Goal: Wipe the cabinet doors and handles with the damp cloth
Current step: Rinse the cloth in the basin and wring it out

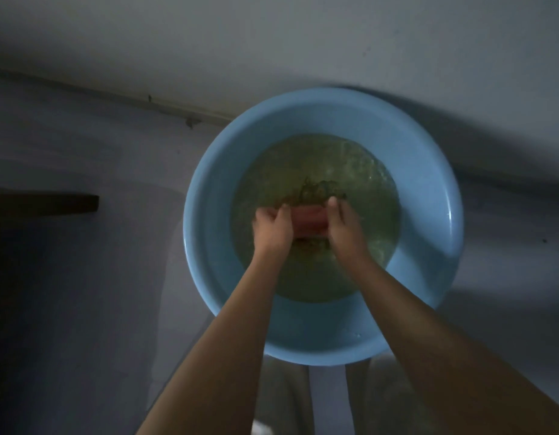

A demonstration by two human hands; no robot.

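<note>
A round light-blue basin sits on the floor right below me, holding murky yellowish water. Over the middle of the water, my left hand and my right hand both grip a rolled pinkish-red cloth from either end. The cloth lies just above or at the water's surface. Ripples and dark specks show in the water beyond the cloth. No cabinet door or handle is in view.
The room is dim. A pale wall meets the floor behind the basin. A dark flat piece juts in from the left edge at floor level. My legs in light trousers show below the basin.
</note>
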